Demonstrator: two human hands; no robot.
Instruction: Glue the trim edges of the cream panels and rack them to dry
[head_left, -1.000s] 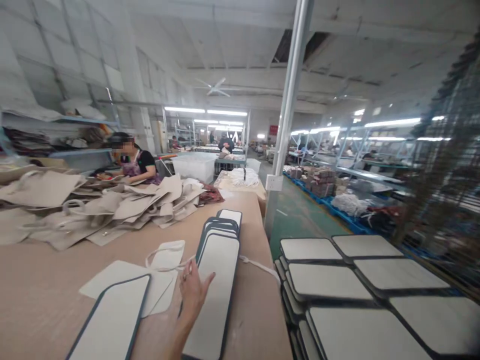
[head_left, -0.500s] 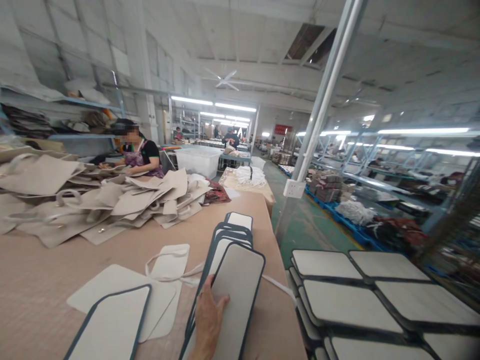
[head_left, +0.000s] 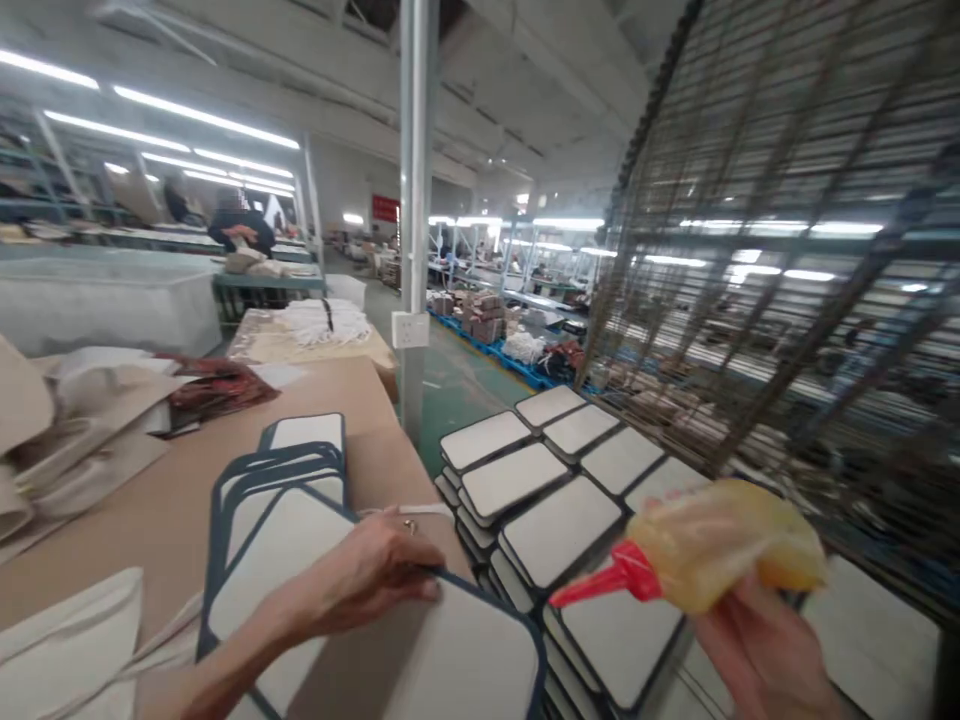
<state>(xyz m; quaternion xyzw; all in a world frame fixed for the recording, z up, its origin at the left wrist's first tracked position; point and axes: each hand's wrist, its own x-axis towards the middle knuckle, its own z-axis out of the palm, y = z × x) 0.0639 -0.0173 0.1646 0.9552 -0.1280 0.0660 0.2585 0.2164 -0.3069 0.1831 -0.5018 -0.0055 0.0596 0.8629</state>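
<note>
My left hand [head_left: 375,570] is closed on the top edge of a pale panel with a dark border [head_left: 450,640], which it holds tilted above a pile of similar panels [head_left: 277,540] on the table. In my right hand [head_left: 765,640] is a yellowish squeeze bottle [head_left: 735,540] with a red nozzle, probably of glue. The nozzle points left, towards the held panel, and stays apart from it. Beyond the bottle, stacks of dark-bordered panels [head_left: 562,525] lie in rows to the right of the table.
Beige fabric pieces [head_left: 82,440] and a dark red bundle [head_left: 217,390] lie on the table's left side [head_left: 157,510]. A metal post with a socket box [head_left: 410,330] stands past the table's edge. A wire rack [head_left: 720,230] rises at right. Another person [head_left: 241,228] works farther back.
The view has swung right. My left hand has lifted a panel off the pile and moved it right. My right hand has come into view with the squeeze bottle.
</note>
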